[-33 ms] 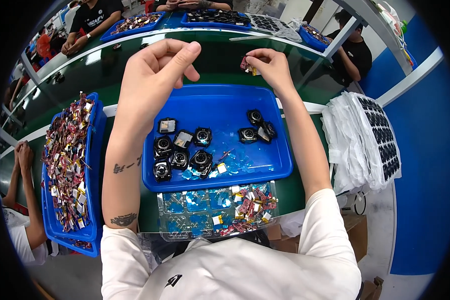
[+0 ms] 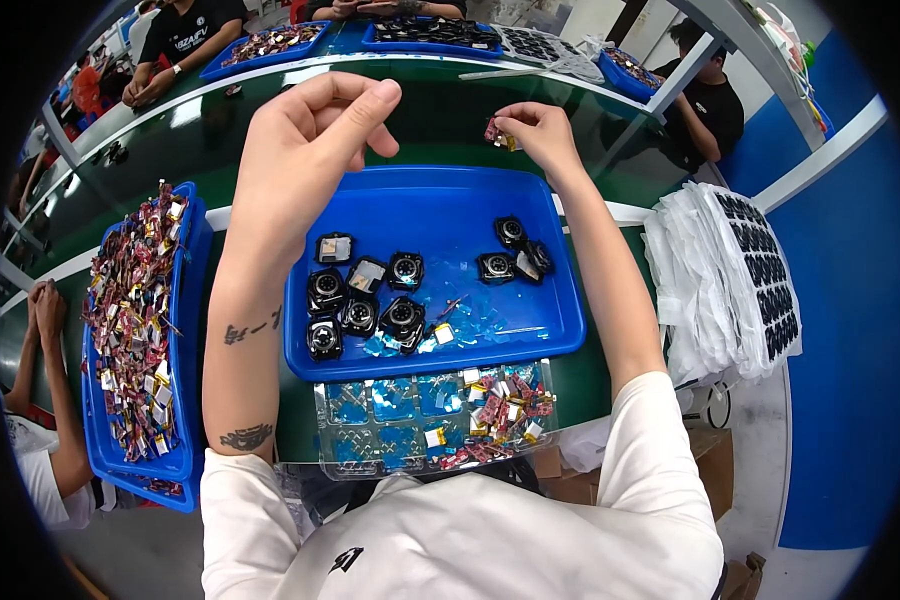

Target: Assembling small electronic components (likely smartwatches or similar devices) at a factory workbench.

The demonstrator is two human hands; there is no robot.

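Note:
Between the thumb and fingers of my right hand (image 2: 538, 135) is a small red circuit board (image 2: 492, 132) with a yellowish part hanging from it, held above the far right edge of the blue tray (image 2: 450, 190). My left hand (image 2: 315, 140) is raised over the tray's far left corner, its fingers curled and the thumb against them; whatever they may hold is hidden. Inside the tray, several black watch cases (image 2: 360, 316) lie at the left, and a smaller group of watch cases (image 2: 497, 267) sits at the right. Blue film scraps (image 2: 480, 330) and a small battery (image 2: 443, 333) lie near them.
A clear compartment tray (image 2: 370, 465) with blue film and red boards is nearest me. At left stands a blue bin (image 2: 185, 400) heaped with boards. Stacked white trays (image 2: 685, 300) are at right. Co-workers sit around the green table (image 2: 420, 110), with more blue trays (image 2: 430, 50) beyond.
My right hand has shifted down very slightly with the circuit board. My left hand has risen a little, its fingers still curled.

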